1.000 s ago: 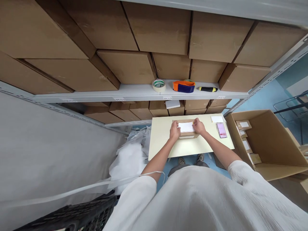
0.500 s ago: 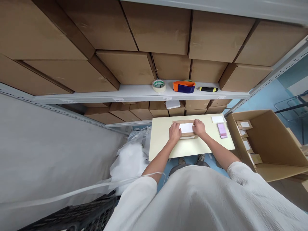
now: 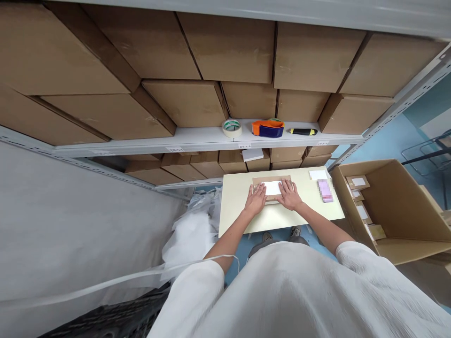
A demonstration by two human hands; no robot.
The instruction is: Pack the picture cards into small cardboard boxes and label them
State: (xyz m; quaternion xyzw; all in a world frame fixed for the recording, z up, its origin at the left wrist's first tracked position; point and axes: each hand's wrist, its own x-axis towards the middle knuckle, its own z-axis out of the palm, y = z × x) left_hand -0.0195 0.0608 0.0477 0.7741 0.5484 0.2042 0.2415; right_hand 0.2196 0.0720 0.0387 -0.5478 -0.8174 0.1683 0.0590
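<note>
- The left hand (image 3: pixel 256 199) lies flat and released, fingers spread, palm down on the left end of a small box (image 3: pixel 271 179). It grips nothing.
- The right hand (image 3: pixel 289 195) is the same: flat, fingers straight, resting on the right end of the box top, with nothing grasped.
- Between the two hands a white label (image 3: pixel 273 188) lies on the box top, its middle uncovered. It looks flat and square to the box, so laying it on seems done. Whether its edges under the hands are stuck down cannot be told.
- The box sits closed on the far half of a pale table (image 3: pixel 275 218), just in front of the person.
- On the table to the right, well apart from the hands, lie a white card (image 3: pixel 318 174) and a pink packet (image 3: pixel 324 190), which is blurred.
- Further right stands a large open carton (image 3: pixel 394 188) holding several small labelled boxes like this one.
- On the shelf (image 3: pixel 197 138) above lie a tape roll (image 3: pixel 231 127), a tape dispenser (image 3: pixel 268 127) and a cutter (image 3: pixel 302 132), all untouched.
- A second ago the fingers were curled at the label's two ends. Half a second ago the hands sat at the box ends. Now both palms are spread flat, nearer the label. The box has not shifted on the table.
</note>
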